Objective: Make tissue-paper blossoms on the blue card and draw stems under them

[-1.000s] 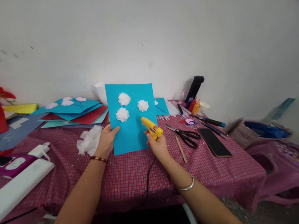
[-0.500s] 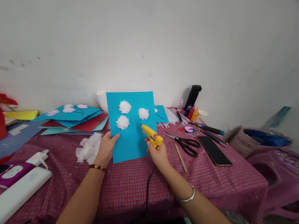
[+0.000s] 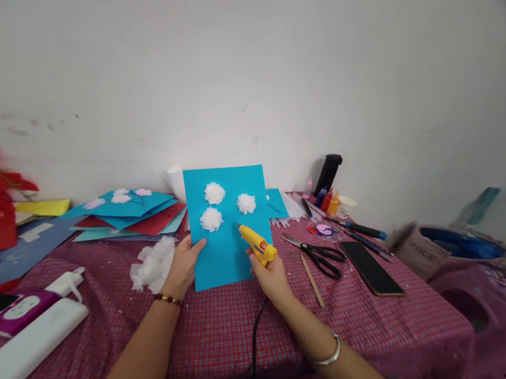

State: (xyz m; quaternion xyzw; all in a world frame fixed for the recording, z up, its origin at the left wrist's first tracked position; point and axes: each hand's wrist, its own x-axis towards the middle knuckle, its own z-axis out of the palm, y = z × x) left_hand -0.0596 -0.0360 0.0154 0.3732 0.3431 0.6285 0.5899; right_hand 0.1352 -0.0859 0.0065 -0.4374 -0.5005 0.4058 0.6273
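My left hand (image 3: 186, 267) grips the left edge of a blue paper sheet (image 3: 225, 255), its thumb on the front face. The sheet is held up, tilted, above the table. Three white ruffled paper flowers (image 3: 211, 219) sit on its upper half. A yellow glue gun (image 3: 256, 242) is in my right hand (image 3: 271, 277), its nozzle close to the sheet below the flowers. Whether the tip touches the paper I cannot tell. From the gun a black cord runs down over the table's front edge. Crumpled white tissue paper (image 3: 153, 264) lies beside my left wrist.
Black scissors (image 3: 319, 254), a wooden stick (image 3: 312, 281) and a phone (image 3: 371, 267) lie to the right. Paint bottles (image 3: 331, 201) stand behind them. At left are stacked coloured sheets (image 3: 124, 204), a white power strip (image 3: 29, 359) and a purple socket (image 3: 19, 308). A pink stool (image 3: 492, 317) stands right.
The whole scene sits slightly lower in view, as the camera has tilted up. Both hands keep their holds, with the glue gun's nozzle shifted slightly left relative to the sheet.
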